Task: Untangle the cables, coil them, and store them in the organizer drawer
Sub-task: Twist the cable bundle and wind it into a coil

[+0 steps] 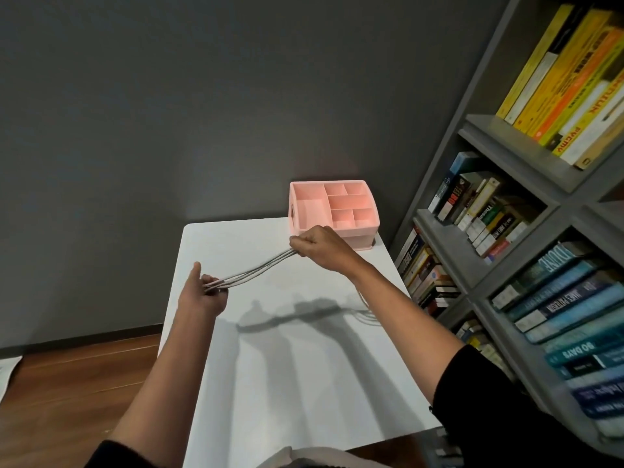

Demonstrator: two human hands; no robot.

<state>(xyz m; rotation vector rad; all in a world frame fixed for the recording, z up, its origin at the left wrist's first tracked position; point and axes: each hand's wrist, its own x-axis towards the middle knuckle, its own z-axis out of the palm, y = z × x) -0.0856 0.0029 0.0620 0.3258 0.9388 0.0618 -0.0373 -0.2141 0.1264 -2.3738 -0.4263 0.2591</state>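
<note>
From the head camera, a white desk (304, 383) stands against a grey wall (169, 96), with a grey bookshelf (499, 278) full of books (574, 79) along its right edge and a wooden floor (74, 383) to its left.

A bundle of grey cables (256, 270) is stretched in the air above the far half of the desk, running from the left edge towards the far right corner. The left hand (202, 297) holds one end of the bundle above the left edge; its fingers (216, 288) are curled round the strands, and one digit sticks up. The right hand (319, 246) grips the bundle further along, fist closed over it, just in front of the organizer. More strands show past the right forearm near the desk's right edge, though where they end is hidden.

The pink organizer (358, 228) sits on the far right corner of the desk, its open top split into several compartments. Whether its drawer is open cannot be told from here.

Both arms are bare up to black sleeves (489, 400). The hands and cables cast shadows on the middle of the desk.
</note>
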